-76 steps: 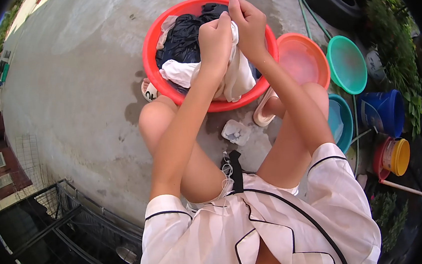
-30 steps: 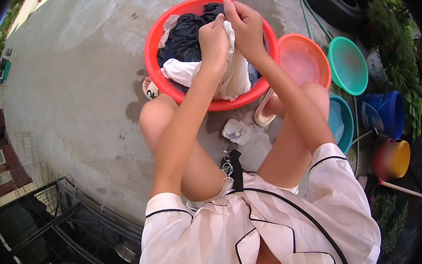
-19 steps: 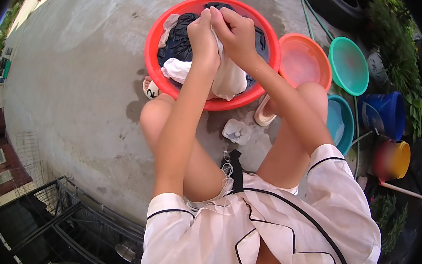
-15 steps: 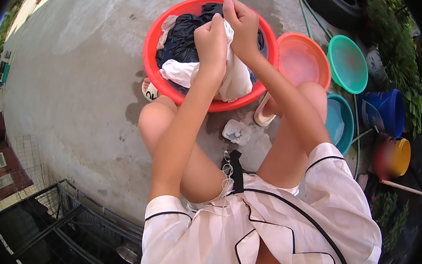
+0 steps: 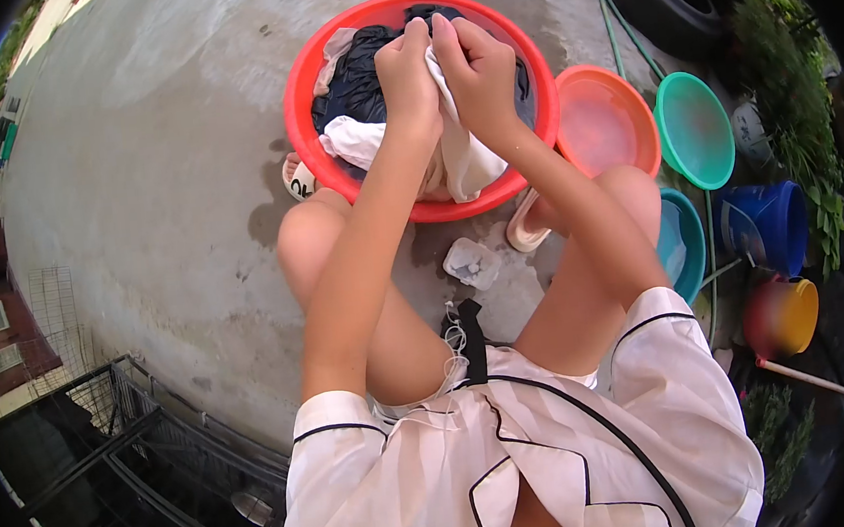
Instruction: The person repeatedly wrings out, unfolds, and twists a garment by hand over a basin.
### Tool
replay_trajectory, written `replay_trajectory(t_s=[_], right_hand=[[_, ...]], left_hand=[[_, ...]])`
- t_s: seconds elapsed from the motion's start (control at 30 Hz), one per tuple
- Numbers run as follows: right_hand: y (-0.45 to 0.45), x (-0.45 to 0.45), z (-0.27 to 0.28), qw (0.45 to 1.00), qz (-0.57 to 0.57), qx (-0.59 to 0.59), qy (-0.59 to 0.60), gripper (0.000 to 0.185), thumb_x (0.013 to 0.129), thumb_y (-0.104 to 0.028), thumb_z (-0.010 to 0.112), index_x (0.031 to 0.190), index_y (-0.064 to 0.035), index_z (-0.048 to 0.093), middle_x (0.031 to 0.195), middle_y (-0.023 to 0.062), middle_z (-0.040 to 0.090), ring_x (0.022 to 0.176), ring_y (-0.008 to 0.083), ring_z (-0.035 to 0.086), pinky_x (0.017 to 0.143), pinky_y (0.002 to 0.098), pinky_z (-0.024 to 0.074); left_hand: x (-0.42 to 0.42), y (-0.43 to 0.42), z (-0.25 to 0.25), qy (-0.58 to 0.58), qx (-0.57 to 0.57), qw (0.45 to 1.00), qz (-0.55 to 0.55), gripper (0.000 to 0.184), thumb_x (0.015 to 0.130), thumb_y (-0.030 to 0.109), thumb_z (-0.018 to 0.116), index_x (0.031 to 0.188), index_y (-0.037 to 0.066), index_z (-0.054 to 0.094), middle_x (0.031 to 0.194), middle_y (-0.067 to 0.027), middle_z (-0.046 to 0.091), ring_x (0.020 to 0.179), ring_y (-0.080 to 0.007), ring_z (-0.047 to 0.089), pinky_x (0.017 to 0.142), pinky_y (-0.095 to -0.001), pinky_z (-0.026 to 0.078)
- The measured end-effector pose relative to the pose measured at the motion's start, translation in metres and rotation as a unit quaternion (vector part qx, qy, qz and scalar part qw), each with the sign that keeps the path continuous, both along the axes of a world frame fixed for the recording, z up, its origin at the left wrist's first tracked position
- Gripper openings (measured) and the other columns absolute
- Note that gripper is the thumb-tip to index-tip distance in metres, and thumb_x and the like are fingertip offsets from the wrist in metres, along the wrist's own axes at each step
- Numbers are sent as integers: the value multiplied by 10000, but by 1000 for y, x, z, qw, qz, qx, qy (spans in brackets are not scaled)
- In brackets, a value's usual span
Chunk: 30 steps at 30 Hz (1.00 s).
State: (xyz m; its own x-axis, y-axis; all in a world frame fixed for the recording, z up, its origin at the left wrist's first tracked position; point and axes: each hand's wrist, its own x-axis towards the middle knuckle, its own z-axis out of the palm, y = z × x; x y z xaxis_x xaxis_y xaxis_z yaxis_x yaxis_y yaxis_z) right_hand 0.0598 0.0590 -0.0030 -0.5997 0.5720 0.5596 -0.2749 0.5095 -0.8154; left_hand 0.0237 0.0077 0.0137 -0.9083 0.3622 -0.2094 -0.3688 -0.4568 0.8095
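Note:
Both my left hand [image 5: 408, 82] and my right hand [image 5: 474, 80] are closed in fists on a white cloth garment [image 5: 472, 167], side by side above a large red basin [image 5: 299, 94]. The garment hangs down from them toward the basin's near rim. Dark wet clothing [image 5: 358, 78] fills much of the basin behind my hands. A white piece of cloth [image 5: 353, 143] lies at its left, and a pale pinkish cloth [image 5: 334, 58] rests against the far left wall. My fingertips and the gripped part of the garment are mostly hidden.
At the right stand an orange basin [image 5: 620, 121], a green basin [image 5: 696, 129], a teal basin [image 5: 679, 246], a blue bucket [image 5: 780, 222] and a yellow-red dipper [image 5: 793, 316]. A small white tub [image 5: 470, 263] sits between my feet. A tire [image 5: 665, 1] and a hose [image 5: 612, 26] lie beyond.
My two hands have come slightly lower and nearer, with the right hand's knuckles turned and level with the left. The white garment is still held and hangs a little differently.

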Motion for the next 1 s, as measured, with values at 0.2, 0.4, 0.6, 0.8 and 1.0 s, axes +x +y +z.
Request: replay_trajectory(t_s=[0.2,0.4,0.6,0.8,1.0], right_hand=[[9,0,5,998,33,-36,-47,345,865,-210,515,602,10,477,476,70,357,447,89,310,420,280,283],[-6,8,-5,998,-2,-25,-59,340,878,-224,502,630,9,490,495,133,391,433,188,300,430,311,291],[14,-4,-8,986,57,-154,-36,368,890,-221,480,614,20,452,492,38,368,489,74,307,438,269,270],[-6,3,-1,998,-3,-62,-29,348,873,-210,503,608,10,452,489,93,387,447,112,323,429,288,291],[13,-6,3,991,32,-127,-36,358,871,-216,506,603,19,474,471,75,372,454,91,308,426,282,284]], left_hand=[[2,2,-2,54,-67,996,2,361,855,212,448,540,36,438,517,30,382,500,-62,331,468,-268,283],[-16,-8,-6,43,-14,998,-46,264,842,210,502,611,93,453,546,36,413,490,-60,385,464,-227,323],[6,-10,3,121,-153,979,-63,387,861,233,445,536,25,472,503,18,434,470,-66,375,460,-262,306],[-8,-4,-5,44,22,998,-27,344,842,224,478,540,60,459,507,37,408,472,-57,378,449,-246,294],[1,-4,-2,82,-107,989,-56,363,850,226,459,550,22,476,503,29,400,461,-61,351,448,-261,287]])
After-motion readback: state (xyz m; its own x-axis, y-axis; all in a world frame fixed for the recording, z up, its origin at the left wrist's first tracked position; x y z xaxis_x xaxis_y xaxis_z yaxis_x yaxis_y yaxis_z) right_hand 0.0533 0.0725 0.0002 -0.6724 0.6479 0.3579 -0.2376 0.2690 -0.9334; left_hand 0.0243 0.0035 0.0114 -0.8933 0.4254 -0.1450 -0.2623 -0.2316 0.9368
